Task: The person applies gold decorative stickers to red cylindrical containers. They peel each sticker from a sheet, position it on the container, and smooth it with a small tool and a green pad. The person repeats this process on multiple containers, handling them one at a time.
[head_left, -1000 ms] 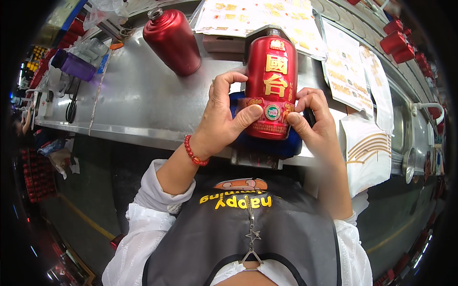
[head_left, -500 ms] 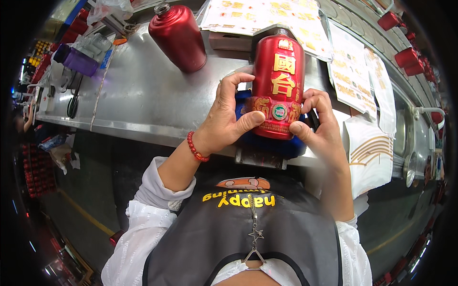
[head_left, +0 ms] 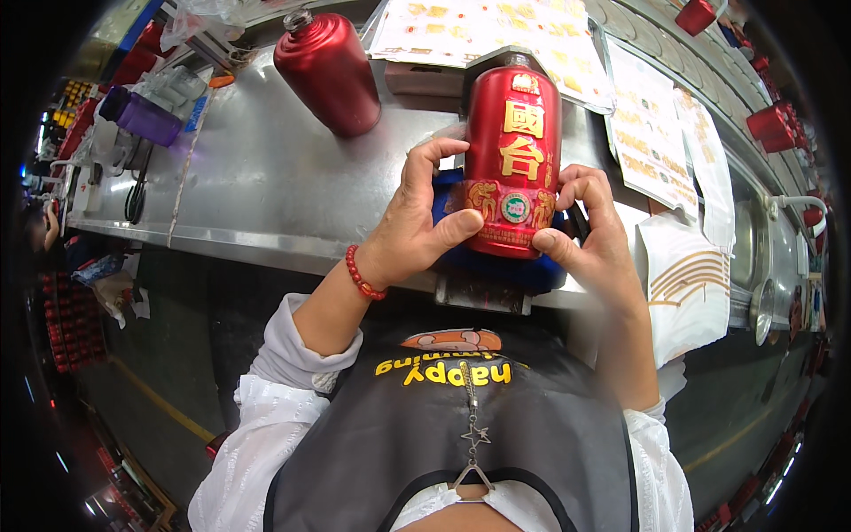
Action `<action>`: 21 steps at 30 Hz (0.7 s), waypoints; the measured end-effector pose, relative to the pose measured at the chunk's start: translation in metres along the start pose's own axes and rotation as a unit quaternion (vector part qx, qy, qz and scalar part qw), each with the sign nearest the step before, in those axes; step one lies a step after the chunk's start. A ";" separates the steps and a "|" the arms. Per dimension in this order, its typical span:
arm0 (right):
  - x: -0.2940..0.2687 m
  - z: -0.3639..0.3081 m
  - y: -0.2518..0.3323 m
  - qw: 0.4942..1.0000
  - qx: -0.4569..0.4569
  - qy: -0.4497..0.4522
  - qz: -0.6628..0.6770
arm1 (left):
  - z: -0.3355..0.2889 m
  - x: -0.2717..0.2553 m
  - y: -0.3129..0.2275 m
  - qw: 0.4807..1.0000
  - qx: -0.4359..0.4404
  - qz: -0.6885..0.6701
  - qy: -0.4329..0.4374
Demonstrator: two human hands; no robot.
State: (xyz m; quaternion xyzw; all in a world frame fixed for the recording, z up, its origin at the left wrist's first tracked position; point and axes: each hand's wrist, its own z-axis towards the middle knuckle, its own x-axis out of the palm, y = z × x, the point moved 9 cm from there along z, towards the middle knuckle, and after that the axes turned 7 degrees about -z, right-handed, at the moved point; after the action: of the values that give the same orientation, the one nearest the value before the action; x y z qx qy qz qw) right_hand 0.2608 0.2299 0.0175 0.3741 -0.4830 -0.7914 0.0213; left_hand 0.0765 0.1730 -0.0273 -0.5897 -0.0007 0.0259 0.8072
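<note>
A glossy red bottle (head_left: 512,115) with raised gold characters lies on its back before me, neck pointing away, on a dark cradle with blue padding (head_left: 496,273). Around its lower part runs a patterned gold-and-red label band (head_left: 515,208) with a round green-and-white mark. My left hand (head_left: 425,204) curls at the bottle's left side, its thumb on the band's left part. At the right side my right hand (head_left: 596,226) has bent fingers against the bottle and its thumb on the lower right of the band. Both hands are closed on it; the bottle's underside is hidden.
A plain red bottle (head_left: 330,80) stands on the metal bench (head_left: 266,177). Printed sheets of gold decals (head_left: 479,31) lie beyond and to the right (head_left: 651,133). A purple bottle (head_left: 146,115) and black scissors (head_left: 136,197) are at far left. Red bottles (head_left: 773,127) hang along the right.
Both hands keep nearly the same hold on the bottle, thumbs still on the label band. The hanging red bottles at the upper right have shifted along.
</note>
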 end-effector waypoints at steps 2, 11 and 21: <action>-0.002 0.000 -0.003 1.000 0.003 -0.002 0.000 | -0.004 0.001 -0.010 0.996 0.036 0.077 0.038; -0.003 -0.032 0.035 0.959 -0.175 -0.055 -0.215 | -0.026 0.021 -0.073 0.833 0.271 0.481 -0.029; 0.008 -0.039 0.034 0.964 -0.150 -0.070 -0.210 | -0.053 0.018 -0.040 0.921 0.116 0.343 -0.143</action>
State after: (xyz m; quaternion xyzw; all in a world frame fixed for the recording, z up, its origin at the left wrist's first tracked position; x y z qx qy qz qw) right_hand 0.2675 0.1798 0.0295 0.4033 -0.2694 -0.8658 -0.1230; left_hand 0.0978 0.1114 -0.0055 -0.4465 0.0892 0.3846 0.8030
